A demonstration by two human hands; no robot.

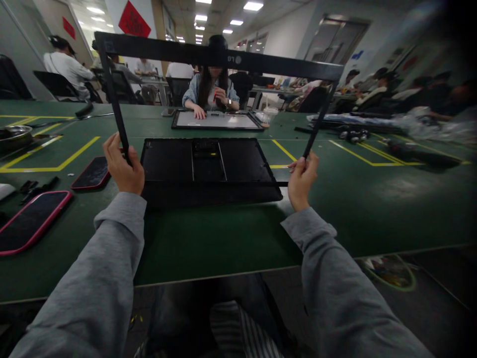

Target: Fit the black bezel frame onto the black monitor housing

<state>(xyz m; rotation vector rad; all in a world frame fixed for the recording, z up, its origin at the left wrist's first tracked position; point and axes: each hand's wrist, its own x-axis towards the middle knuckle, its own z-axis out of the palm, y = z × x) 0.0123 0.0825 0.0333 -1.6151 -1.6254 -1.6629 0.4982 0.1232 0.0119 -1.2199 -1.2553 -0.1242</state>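
Observation:
Raised upright above the table is a thin black monitor bezel (pixel 179 51), an open rectangular frame with an upside-down LG logo on its upper bar. My left hand (pixel 123 166) grips its left side bar near the lower corner. At the opposite side, my right hand (pixel 302 180) is closed round the right bar, also low down. Through the frame I see a black monitor back cover (pixel 167 160), lying on the green table with a recessed channel in its middle. The bezel's lower bar crosses in front of that cover.
Two phones, one in a pink case (pixel 33 221) and one in a dark red-edged case (pixel 91 173), lie left. A metal bowl (pixel 17 135) stands farther left. Across the green table (pixel 223 238), a person (pixel 212 94) works over a flat panel (pixel 219 120). Plastic wrap (pixel 421 124) lies right.

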